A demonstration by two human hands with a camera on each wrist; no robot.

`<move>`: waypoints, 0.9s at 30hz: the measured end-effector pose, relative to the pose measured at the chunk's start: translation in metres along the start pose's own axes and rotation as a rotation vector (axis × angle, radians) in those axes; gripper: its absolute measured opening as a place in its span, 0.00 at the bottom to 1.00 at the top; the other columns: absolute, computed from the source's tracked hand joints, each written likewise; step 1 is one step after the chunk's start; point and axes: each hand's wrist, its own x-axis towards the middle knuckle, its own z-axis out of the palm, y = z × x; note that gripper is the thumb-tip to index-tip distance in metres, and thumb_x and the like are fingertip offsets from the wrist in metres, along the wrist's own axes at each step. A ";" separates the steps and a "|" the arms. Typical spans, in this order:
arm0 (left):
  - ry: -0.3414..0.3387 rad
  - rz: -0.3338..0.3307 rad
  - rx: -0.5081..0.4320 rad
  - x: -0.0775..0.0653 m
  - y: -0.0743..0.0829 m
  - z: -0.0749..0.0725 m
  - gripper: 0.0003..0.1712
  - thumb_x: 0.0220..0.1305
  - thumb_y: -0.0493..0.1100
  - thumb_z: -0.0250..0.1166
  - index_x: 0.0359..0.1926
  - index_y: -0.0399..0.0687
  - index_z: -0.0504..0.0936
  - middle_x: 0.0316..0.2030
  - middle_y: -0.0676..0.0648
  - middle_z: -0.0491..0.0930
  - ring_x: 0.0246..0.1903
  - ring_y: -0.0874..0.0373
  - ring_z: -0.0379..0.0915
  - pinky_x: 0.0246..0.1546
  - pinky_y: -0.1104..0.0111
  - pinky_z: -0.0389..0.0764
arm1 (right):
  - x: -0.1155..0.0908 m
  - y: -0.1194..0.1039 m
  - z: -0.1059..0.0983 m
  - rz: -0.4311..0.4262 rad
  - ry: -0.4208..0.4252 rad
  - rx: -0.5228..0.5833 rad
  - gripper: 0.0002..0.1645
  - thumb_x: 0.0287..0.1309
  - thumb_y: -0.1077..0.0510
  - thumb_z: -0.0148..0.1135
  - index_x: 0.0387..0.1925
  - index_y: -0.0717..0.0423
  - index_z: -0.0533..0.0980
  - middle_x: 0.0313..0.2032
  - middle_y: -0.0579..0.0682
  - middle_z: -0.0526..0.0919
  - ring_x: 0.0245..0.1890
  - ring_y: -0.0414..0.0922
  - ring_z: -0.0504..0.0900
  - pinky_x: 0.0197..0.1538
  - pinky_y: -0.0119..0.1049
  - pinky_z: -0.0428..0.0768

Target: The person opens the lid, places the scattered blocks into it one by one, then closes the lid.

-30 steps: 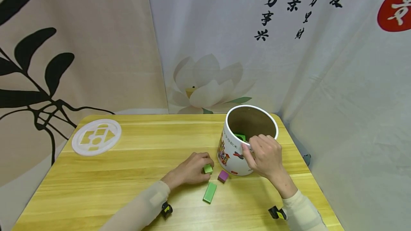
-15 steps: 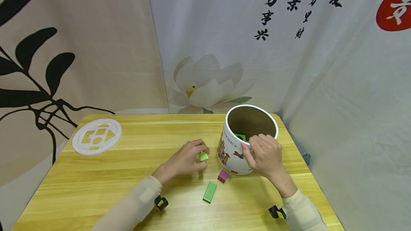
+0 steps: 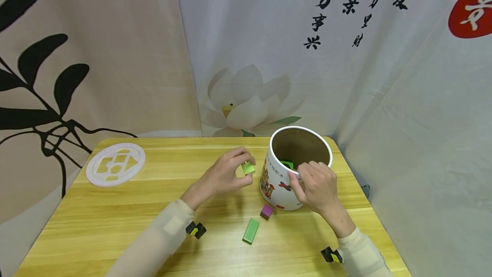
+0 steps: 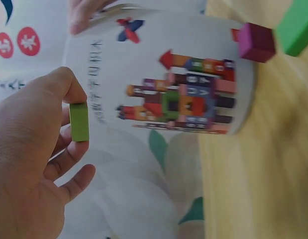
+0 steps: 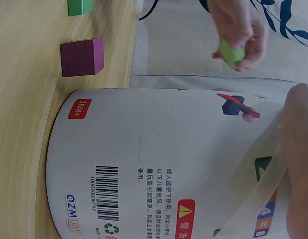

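Observation:
My left hand (image 3: 228, 172) pinches a small light-green block (image 3: 248, 168) between thumb and fingers, raised above the table just left of the bucket. In the left wrist view the block (image 4: 79, 122) shows a flat rectangular face. The white printed bucket (image 3: 282, 187) stands upright at the table's right side, its top uncovered. My right hand (image 3: 317, 185) grips the bucket's near rim, thumb on the outside and fingers over the edge. A green piece (image 3: 286, 164) shows inside the bucket. In front of it lie a purple cube (image 3: 267, 211) and a long green block (image 3: 251, 231).
A round white lid (image 3: 115, 164) with shaped cut-outs lies at the table's far left. The wooden table (image 3: 184, 157) ends at a cloth backdrop (image 3: 246, 33) behind, and another stretch of cloth hangs along the right.
My left hand lifts the light-green block off the table and carries it up and away toward the bucket's rim. The right hand and the bucket stay in place.

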 end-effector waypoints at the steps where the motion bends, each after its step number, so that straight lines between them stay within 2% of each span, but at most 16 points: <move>1: 0.012 0.011 0.003 0.004 0.001 -0.003 0.11 0.54 0.40 0.68 0.41 0.47 0.85 0.41 0.54 0.80 0.39 0.65 0.73 0.40 0.70 0.81 | 0.000 0.000 0.000 0.001 0.000 0.000 0.25 0.62 0.50 0.54 0.13 0.51 0.60 0.12 0.39 0.54 0.14 0.37 0.51 0.17 0.31 0.48; 8: 0.057 0.081 0.015 0.033 0.011 -0.019 0.12 0.55 0.40 0.69 0.42 0.43 0.86 0.41 0.51 0.79 0.38 0.63 0.72 0.38 0.70 0.79 | 0.000 -0.001 0.000 0.005 -0.001 0.000 0.24 0.62 0.50 0.54 0.13 0.51 0.60 0.12 0.39 0.54 0.14 0.37 0.50 0.18 0.31 0.48; 13: 0.062 0.105 -0.002 0.055 0.017 -0.022 0.13 0.56 0.40 0.70 0.43 0.42 0.86 0.41 0.51 0.78 0.39 0.64 0.71 0.40 0.70 0.78 | 0.000 -0.001 -0.001 0.003 -0.008 -0.002 0.24 0.62 0.49 0.53 0.13 0.51 0.61 0.12 0.39 0.54 0.14 0.37 0.51 0.18 0.31 0.48; 20: 0.026 0.121 -0.027 0.083 0.021 -0.013 0.12 0.59 0.41 0.69 0.44 0.43 0.86 0.43 0.52 0.78 0.41 0.64 0.72 0.41 0.72 0.77 | 0.001 -0.001 0.000 -0.007 -0.002 -0.013 0.24 0.63 0.49 0.52 0.13 0.51 0.61 0.13 0.39 0.54 0.14 0.37 0.50 0.17 0.31 0.48; 27: -0.068 0.110 -0.009 0.101 0.025 -0.001 0.13 0.63 0.43 0.67 0.48 0.44 0.86 0.46 0.50 0.79 0.34 0.58 0.74 0.35 0.71 0.75 | 0.002 -0.002 0.001 -0.013 0.013 -0.023 0.24 0.63 0.50 0.52 0.13 0.51 0.60 0.12 0.39 0.54 0.13 0.37 0.50 0.17 0.31 0.48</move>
